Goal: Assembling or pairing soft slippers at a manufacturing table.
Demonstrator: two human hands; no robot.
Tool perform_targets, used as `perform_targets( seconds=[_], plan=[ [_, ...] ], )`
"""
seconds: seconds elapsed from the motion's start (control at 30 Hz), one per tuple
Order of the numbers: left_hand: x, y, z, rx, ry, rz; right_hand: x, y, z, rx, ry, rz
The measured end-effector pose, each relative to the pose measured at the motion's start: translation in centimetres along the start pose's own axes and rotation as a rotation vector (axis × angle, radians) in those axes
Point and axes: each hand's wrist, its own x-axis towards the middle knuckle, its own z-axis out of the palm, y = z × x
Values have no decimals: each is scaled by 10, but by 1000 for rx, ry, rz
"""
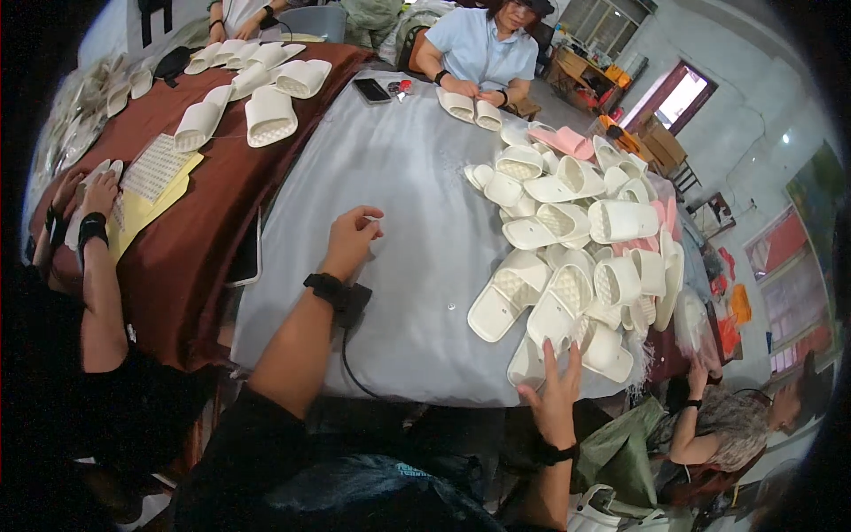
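Note:
My left hand hovers over the grey-covered table, its fingers loosely curled and apart with nothing seen between them. A black band with a small box sits on that wrist, and a cable hangs from it. My right hand is open, fingers spread, at the near edge of a heap of white slippers. Its fingertips reach the near end of a white slipper; whether they press on it I cannot tell. Another white slipper lies just left of that one. Pink slippers show among the white.
On the left, a brown-covered table bears white slippers and a yellow-backed printed sheet; a co-worker's hands hold a slipper there. Across from me, a person in light blue handles a pair. A phone lies near the far edge.

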Motion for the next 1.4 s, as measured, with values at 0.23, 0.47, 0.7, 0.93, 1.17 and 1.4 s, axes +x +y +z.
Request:
perform_targets(
  seconds=[0.23,0.47,0.7,0.93,1.17,1.4],
  plan=[
    [2,-13,-6,30,-49,44,23,13,20,-32,161,-1],
    [6,-16,0,107,-88,81,46,27,35,-33,204,61],
    [7,-16,-1,180,-59,110,65,42,33,-180,77,232],
    [0,-16,3,122,-24,67,77,65,12,-102,-15,198],
    [-3,-16,6,103,-33,99,46,58,-5,48,-16,52],
    [4,-22,-1,207,-59,137,-16,38,-14,-139,45,-108]
  ],
)
